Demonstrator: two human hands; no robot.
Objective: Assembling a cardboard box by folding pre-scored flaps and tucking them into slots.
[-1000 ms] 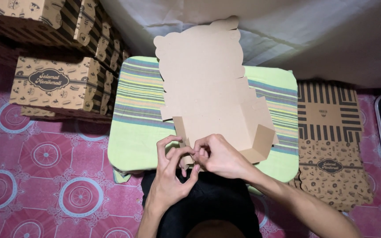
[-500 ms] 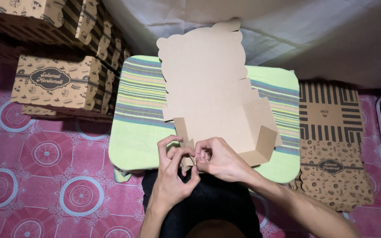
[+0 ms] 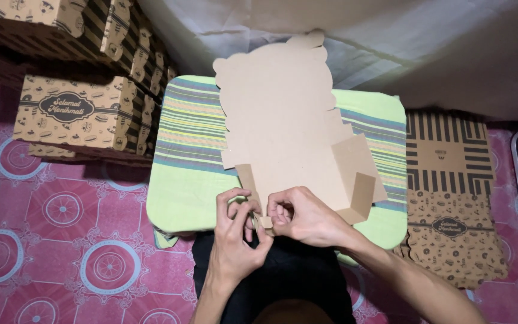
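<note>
Hands, left [image 3: 235, 231] and right [image 3: 304, 216], still pinch a small corner tab of the flat brown die-cut cardboard box blank [image 3: 286, 129] at lower centre, barely shifted, fingers clamped together.

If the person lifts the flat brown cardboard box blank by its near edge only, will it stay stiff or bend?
The cardboard box blank looks thin and wide, so it is probably light. It would likely sag or fold along its creases, since its right flap already stands up. Both hands pinch one small tab.
</note>
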